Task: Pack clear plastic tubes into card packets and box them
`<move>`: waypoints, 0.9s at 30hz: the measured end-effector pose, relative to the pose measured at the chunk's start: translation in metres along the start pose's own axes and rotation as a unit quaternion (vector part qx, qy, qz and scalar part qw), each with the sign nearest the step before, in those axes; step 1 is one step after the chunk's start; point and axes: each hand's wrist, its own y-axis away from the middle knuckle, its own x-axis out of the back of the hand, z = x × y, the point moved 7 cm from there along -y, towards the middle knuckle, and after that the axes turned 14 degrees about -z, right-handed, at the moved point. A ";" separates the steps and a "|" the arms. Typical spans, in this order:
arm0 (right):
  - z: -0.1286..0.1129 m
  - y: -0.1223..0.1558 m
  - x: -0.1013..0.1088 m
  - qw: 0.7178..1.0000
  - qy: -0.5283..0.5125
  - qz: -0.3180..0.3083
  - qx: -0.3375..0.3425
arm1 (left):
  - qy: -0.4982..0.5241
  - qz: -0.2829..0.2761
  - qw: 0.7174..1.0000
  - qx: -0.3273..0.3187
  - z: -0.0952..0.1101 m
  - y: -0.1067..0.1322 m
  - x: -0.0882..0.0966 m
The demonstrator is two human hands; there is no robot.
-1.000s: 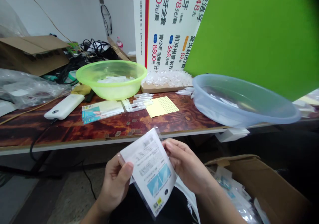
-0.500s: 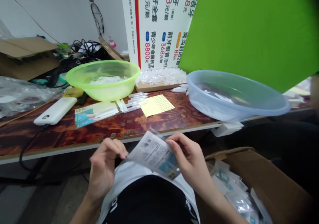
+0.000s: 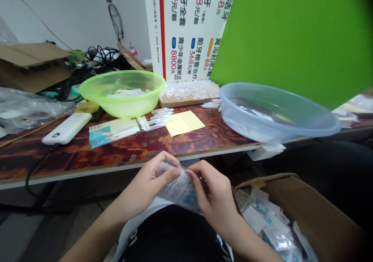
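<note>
Over my lap, a clear plastic packet (image 3: 179, 190) with a white printed card and a blue patch is held between both hands. My left hand (image 3: 155, 180) is closed on its upper left part, thumb lying across the front. At the top edge, my right hand (image 3: 211, 190) pinches the packet with thumb and forefinger, close to the left fingertips. Part of the packet is hidden behind the fingers. On the table ahead lie a yellow sticker sheet (image 3: 185, 123), several white tubes (image 3: 159, 118) and blue-and-white packets (image 3: 113, 132).
A green basin (image 3: 122, 99) and a blue basin (image 3: 279, 116) hold small white items. Between them stands a cardboard tray (image 3: 188, 99) of clear plastic pieces. A white power bank (image 3: 67, 128) lies left. An open cardboard box (image 3: 309, 211) with packets is at my lower right.
My left hand has moved right and up from the packet's left corner to its top edge. Both hands now meet there, and the packet is more covered by fingers.
</note>
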 end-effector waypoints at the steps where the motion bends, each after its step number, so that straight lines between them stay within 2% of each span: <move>1: -0.001 0.000 -0.001 1.000 0.004 -0.001 0.004 | 0.001 0.007 1.000 -0.002 0.000 0.000 0.000; 6: -0.002 0.000 -0.003 1.000 0.012 -0.002 0.016 | 0.012 0.043 0.999 -0.009 0.000 -0.003 0.001; 13: 0.000 -0.001 -0.004 0.999 0.029 -0.001 0.020 | 0.025 0.126 0.991 -0.041 -0.016 -0.004 0.005; 21: 0.005 -0.002 0.000 0.999 0.045 -0.004 0.015 | 0.118 0.106 0.984 -0.079 -0.012 -0.006 0.002; 24: 0.006 -0.001 -0.001 0.999 0.042 -0.016 0.016 | 0.074 0.094 0.989 -0.089 -0.013 -0.008 0.002; 27: 0.005 -0.004 0.002 0.998 0.031 -0.037 0.025 | 0.014 0.118 0.987 -0.108 -0.014 -0.011 0.004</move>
